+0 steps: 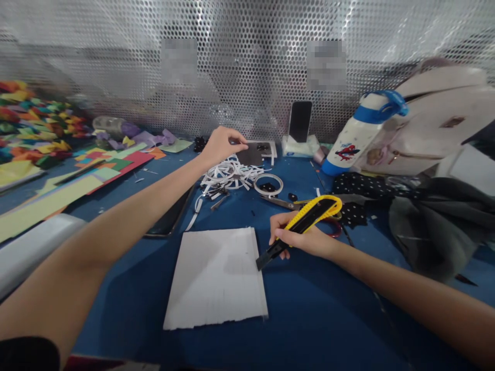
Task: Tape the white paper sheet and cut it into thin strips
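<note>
My left hand (226, 144) reaches to the back of the table, thumb and fingers pinched on the edge of a dark flat piece (250, 154) that looks like card or paper. Below it lies a heap of white paper strips (235, 175). In my right hand (297, 238) is a yellow and black utility knife (305, 219), tilted with its dark tip down towards the left. That tip is over or beside the right edge of a white cardboard sheet (218, 278); contact cannot be made out. The sheet lies flat in front of me.
A tape roll (268, 185) and scissors (280, 202) lie behind the knife. A phone (300, 121) stands upright at the back. To the right are a bottle (353, 135), a bag (436, 123) and dark cloth (433, 226). Coloured papers (104, 170) spread leftward, near another phone (168, 219).
</note>
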The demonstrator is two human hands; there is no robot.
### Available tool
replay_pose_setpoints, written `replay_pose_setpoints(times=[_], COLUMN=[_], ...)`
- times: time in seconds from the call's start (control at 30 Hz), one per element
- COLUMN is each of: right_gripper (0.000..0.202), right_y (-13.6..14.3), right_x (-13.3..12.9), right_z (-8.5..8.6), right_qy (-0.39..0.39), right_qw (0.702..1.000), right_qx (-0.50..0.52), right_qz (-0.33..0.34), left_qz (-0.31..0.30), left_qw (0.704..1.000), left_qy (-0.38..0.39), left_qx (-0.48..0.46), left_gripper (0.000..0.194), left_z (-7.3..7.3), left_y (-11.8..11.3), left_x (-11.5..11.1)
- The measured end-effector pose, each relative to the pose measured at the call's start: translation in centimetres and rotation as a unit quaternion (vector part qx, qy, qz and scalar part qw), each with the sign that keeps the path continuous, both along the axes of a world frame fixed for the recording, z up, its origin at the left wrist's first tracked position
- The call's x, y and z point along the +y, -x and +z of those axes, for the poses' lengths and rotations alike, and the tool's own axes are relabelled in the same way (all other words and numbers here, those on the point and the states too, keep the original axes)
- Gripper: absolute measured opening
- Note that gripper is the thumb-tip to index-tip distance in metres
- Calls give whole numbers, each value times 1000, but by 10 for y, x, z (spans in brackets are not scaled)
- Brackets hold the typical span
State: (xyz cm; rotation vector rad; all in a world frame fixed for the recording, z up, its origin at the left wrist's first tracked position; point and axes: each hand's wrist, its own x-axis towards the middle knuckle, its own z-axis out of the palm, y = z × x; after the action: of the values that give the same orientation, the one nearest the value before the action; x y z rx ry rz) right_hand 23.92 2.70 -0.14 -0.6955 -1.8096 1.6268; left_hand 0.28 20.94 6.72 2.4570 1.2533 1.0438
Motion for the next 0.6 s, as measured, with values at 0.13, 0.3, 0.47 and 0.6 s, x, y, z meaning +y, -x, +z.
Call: replay_pose_setpoints(times=[0.13, 0.3, 0.47, 0.6], right_gripper=[31, 32, 32, 31], right_y=[0, 1, 1, 0], right_x=[0, -1, -1, 0], right_z=[0, 2, 2, 1], right_qy=[-3, -2, -1, 0], right_qw=[1000, 1000, 1000, 1000], right_qx=[1, 3, 6, 5], right_qz=[1, -2, -1, -1], left_qz=[-13, -48, -89, -129], left_qw=[999, 994, 993, 991], left_qy=[41, 91, 69, 8], left_qx=[11, 40, 28, 40], left_gripper=[12, 19, 23, 26], left_z=[1, -4, -9, -6], left_y=[-14, -53, -86, -73], left_x=[-6, -13, -34, -72])
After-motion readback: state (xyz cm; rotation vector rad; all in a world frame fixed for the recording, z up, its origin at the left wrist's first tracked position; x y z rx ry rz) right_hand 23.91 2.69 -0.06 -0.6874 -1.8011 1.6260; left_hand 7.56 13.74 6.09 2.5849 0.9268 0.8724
